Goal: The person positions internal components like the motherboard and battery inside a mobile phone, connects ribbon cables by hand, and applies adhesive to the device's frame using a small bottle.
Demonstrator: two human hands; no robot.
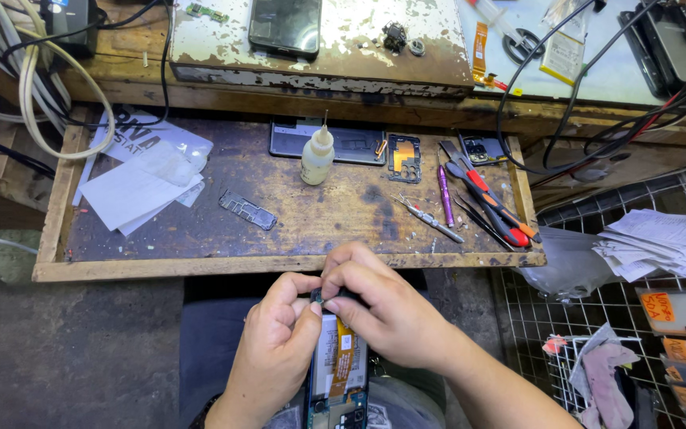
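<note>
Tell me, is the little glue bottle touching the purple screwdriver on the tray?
Apart. The head view shows the glue bottle standing upright, with bare tray wood between it and the purple screwdriver.

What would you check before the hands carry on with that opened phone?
1. Phone supported: ok, left hand holds its side.
2. Right hand on the top edge: ok, fingertips pinch there.
3. Orange ribbon cable undamaged: cannot tell.
4. Small part between the fingertips: cannot tell, hidden.
5. Screwdriver and purple tool at hand: ok, lying on the wooden tray.
6. Glue bottle upright: ok.
</note>
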